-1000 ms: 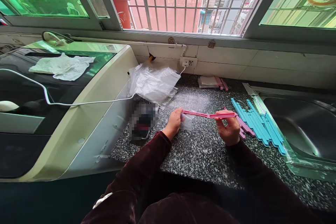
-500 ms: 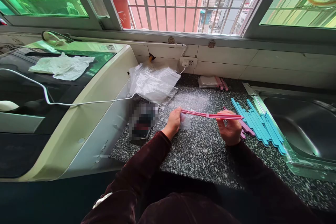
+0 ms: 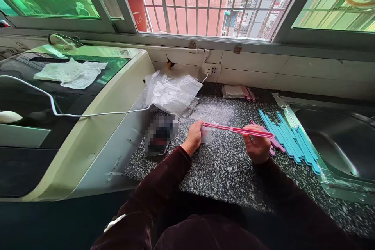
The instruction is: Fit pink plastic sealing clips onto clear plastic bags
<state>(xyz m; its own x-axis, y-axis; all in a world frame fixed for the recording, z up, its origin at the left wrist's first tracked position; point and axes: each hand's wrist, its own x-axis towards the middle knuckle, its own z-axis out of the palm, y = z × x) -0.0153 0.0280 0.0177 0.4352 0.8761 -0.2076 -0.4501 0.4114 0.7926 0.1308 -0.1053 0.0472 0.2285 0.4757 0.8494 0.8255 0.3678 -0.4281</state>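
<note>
Above the speckled tabletop (image 3: 216, 172), the long pink strip (image 3: 237, 129) extends crosswise from the left hand (image 3: 193, 137), pinched on its one end, to the right hand (image 3: 258, 147), closed around its other part and nearer to the blue strips (image 3: 285, 140).

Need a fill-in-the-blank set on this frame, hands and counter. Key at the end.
1. A long strip coloured ____ spans from the left hand to the right hand.
2. Seen from the camera, the sink is on the ____ side of the blue strips.
3. The pile of plastic bags lies nearer the ____ hand.

Missing words: pink; right; left.
</note>
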